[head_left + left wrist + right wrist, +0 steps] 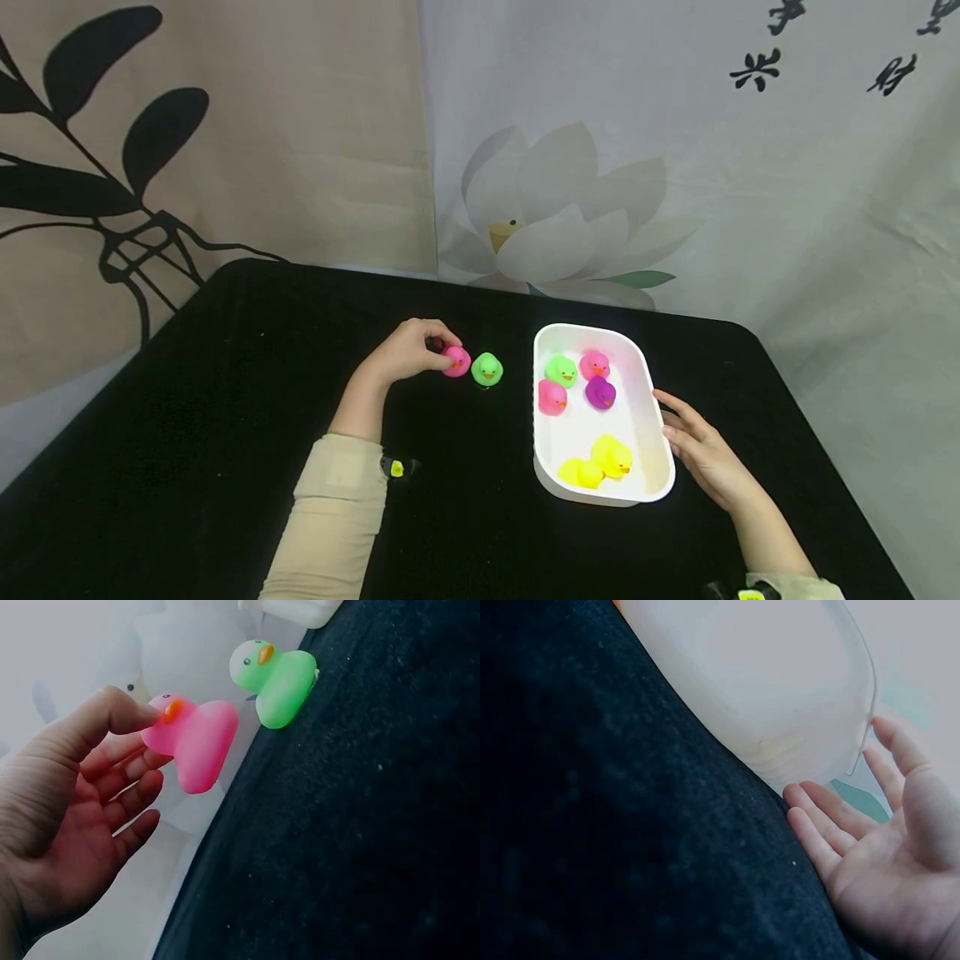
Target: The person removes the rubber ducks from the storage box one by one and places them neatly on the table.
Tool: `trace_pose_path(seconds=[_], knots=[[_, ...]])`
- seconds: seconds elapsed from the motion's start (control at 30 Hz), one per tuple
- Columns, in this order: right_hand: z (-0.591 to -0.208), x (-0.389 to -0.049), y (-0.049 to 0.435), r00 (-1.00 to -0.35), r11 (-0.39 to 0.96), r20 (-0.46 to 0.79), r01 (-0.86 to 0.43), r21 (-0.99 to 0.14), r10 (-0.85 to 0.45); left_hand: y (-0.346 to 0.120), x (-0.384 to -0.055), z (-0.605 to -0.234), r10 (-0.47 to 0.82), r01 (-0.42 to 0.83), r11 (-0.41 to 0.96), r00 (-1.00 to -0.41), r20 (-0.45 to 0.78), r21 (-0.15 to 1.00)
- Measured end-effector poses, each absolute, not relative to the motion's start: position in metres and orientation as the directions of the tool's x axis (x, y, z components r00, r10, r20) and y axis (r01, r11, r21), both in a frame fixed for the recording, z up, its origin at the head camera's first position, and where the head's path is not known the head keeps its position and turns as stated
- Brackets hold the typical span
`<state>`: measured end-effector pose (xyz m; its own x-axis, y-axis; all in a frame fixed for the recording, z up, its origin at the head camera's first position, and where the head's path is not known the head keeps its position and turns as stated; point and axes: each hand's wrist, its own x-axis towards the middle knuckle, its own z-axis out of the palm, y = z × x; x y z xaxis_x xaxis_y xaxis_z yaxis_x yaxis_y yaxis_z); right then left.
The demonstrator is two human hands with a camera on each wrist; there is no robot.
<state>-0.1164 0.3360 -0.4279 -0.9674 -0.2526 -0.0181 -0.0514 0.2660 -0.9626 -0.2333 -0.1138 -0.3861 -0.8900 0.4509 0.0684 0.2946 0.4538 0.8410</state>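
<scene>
My left hand [408, 350] pinches a pink rubber duck [457, 362] by its head between thumb and fingers, as the left wrist view shows the pink duck [199, 742] up close. Just right of it on the black cloth stands a green rubber duck [487, 369]. A white plastic tub [538, 433] is further right, holding a green duck [561, 371], two pink ducks, a purple duck [600, 392] and two yellow ducks. Against the tub's right side rest the fingertips of my right hand [697, 450], its fingers extended.
Black cloth [225, 417] covers the table. Behind its far edge hang a beige curtain with dark leaf shapes and a pale one with a printed lotus flower [570, 217]. Both wrists wear a dark band.
</scene>
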Motion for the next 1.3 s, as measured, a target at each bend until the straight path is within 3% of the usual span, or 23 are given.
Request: trace_pose_path(seconds=[0.7, 1.3], knots=[[-0.428, -0.117, 0.335, -0.97, 0.272, -0.024, -0.044, -0.961, -0.243, -0.116, -0.236, -0.404, 0.468, 0.26, 0.481, -0.884, 0.005, 0.837], [-0.428, -0.117, 0.336, -0.97, 0.27, -0.022, -0.046, -0.962, -0.244, -0.113, -0.233, -0.39, 0.467, 0.279, 0.49, -0.884, 0.021, 0.826]])
